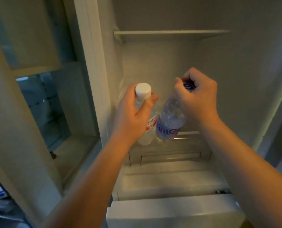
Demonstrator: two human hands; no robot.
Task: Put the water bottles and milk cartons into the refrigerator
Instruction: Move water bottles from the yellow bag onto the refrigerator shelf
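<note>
Far left of the upper shelf (170, 32), the refrigerator door (30, 99) stands open, and its door bins look dim; I cannot tell what, if anything, is in them.

Below that shelf and toward its left end, my left hand (133, 112) has its fingers and thumb wrapped round the neck of the white-capped water bottle (143, 90), just under the cap. This bottle is close to upright, and its red-and-white label shows past my palm.

Just to the right, still below the shelf, the purple-capped water bottle (171, 117) hangs tilted, its base swung toward the other bottle so the two bodies are just beside each other or touching. My right hand (197, 97) is clenched over its cap, carrying it from the top.

Both bottles are inside the refrigerator compartment, but I judge neither is set down: my hands hold them, and I cannot tell whether either base rests on anything. Well below the shelf, the lower ledges and the white drawer (170, 213) hold nothing I can make out.

So the task looks early. These two bottles need placing and releasing, and no milk cartons are in view here.
</note>
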